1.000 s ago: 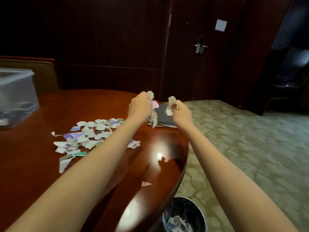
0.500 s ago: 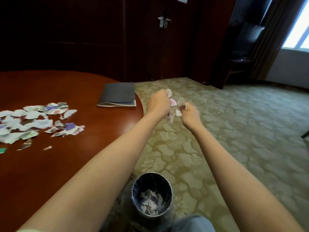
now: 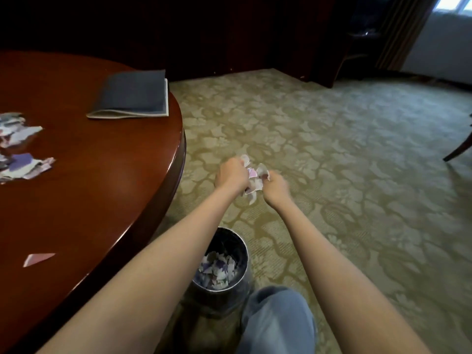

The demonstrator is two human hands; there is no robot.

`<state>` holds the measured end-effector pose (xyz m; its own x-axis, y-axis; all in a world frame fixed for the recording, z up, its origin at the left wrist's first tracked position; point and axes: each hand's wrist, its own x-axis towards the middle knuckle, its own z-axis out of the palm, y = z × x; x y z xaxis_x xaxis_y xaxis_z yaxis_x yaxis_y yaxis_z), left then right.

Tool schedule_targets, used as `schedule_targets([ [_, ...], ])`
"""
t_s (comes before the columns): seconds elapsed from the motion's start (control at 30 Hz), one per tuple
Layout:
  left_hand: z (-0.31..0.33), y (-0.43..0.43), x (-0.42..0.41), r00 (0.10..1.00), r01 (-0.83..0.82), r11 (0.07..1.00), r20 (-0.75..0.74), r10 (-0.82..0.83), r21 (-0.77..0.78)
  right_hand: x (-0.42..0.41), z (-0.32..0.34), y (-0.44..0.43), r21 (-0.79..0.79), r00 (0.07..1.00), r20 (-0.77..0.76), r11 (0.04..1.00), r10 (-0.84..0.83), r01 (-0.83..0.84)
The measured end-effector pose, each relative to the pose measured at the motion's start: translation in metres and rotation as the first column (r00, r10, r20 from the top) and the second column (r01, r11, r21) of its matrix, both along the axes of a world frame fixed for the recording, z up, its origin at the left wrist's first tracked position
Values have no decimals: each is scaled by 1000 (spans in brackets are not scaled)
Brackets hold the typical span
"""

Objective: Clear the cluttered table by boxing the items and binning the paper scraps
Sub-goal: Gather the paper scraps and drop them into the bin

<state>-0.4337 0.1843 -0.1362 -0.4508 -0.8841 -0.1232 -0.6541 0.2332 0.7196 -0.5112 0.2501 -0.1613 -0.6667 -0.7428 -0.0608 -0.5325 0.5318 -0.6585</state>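
**Fingers clamped on a double handful, now off the table and nearing the bin**

Fingers (image 3: 277,178) of both hands are curled shut around one shared wad of paper scraps (image 3: 254,181), left hand (image 3: 231,176) and right hand (image 3: 275,187) pressed close together with torn edges poking out between them. Since a second ago I've seen the load swing from above the table (image 3: 115,190), past its rim, to out over the carpet (image 3: 332,154). The bin (image 3: 242,254) sits below and nearer to me than the hands, close beside the table edge, already partly filled with scraps.

So this batch is lifted clear, but I judge it not yet over the bin's mouth; I'd bring the hands back toward me and lower before letting go, or bits will land on the carpet. More remains: a pile of scraps (image 3: 18,146) at the table's left, one loose pink scrap (image 3: 38,259) near its front edge, and a grey folder (image 3: 132,98) unboxed. No box is in view
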Motion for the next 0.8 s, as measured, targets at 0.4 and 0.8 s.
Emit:
schedule_targets([
  [0.4, -121, -20, 15, 987, -103, 983, 134, 83, 152, 15, -104, -21, 169, 981, 192, 986, -38, 5],
  [0.8, -198, -30, 35, 937, -225, 944, 320, 141, 241, 31, -182, -21, 322, 955, 294, 944, -29, -70],
])
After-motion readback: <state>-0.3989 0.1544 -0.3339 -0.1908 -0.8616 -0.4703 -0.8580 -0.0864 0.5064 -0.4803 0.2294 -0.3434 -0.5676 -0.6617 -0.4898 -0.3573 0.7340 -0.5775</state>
